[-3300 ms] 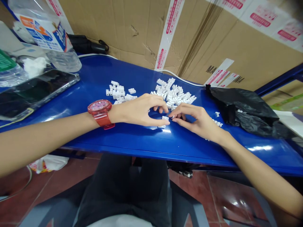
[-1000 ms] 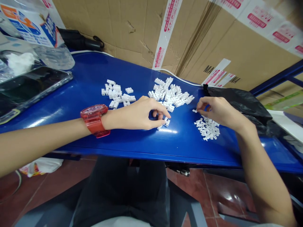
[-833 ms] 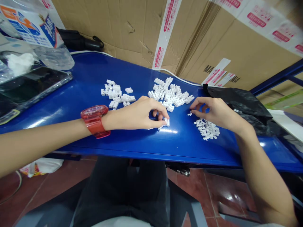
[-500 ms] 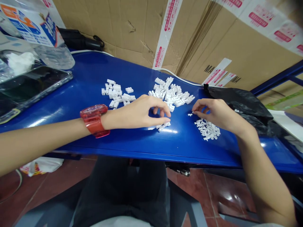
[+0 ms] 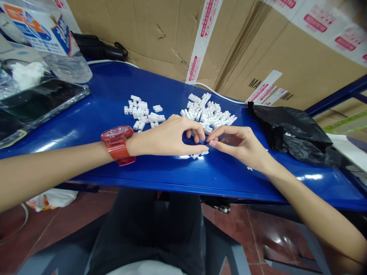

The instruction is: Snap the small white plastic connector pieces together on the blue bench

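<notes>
My left hand [image 5: 169,135], with a red translucent watch [image 5: 117,144] on its wrist, curves over the blue table [image 5: 218,179] beside a heap of small white plastic connectors [image 5: 209,114]. My right hand [image 5: 241,145] reaches in from the right, and its fingertips almost meet my left thumb. A few white pieces [image 5: 195,156] lie just below my left fingers. Whether either hand pinches a tiny piece is hidden. A smaller group of connectors [image 5: 140,113] lies left of the heap. My right hand and forearm cover most of a third pile.
A smartphone in a clear case [image 5: 37,110] lies at the table's left end, near plastic packaging. A black plastic bag [image 5: 292,133] sits at the right. Taped cardboard boxes [image 5: 286,57] stand behind the table, and a white cable [image 5: 213,93] runs along its back edge.
My right hand has moved left from above the third pile to meet my left hand. That pile is now mostly covered. My left hand has stayed near the same spot.
</notes>
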A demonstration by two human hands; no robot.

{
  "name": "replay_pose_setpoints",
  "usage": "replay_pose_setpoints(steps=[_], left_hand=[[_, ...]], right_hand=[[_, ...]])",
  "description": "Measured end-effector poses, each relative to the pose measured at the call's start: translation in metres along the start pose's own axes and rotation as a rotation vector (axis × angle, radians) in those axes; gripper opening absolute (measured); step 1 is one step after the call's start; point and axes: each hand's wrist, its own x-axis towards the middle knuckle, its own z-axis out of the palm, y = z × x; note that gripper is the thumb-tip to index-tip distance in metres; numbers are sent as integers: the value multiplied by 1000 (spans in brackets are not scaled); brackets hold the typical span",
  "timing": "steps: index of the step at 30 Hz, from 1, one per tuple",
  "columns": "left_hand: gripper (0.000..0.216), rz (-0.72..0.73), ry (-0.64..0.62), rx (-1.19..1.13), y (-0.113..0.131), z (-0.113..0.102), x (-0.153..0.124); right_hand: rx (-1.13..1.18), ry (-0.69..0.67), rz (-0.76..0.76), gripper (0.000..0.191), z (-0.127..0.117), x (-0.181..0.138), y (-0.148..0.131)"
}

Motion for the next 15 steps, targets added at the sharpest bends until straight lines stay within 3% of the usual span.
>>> replay_pose_setpoints(steps=[4, 15], left_hand=[[34, -3, -11, 83, 0, 2, -1], [22, 7, -18, 114, 3, 7, -1]], right_hand=[[103, 21, 35, 27, 1, -1, 2], [81, 1, 81, 23, 7, -2, 2]])
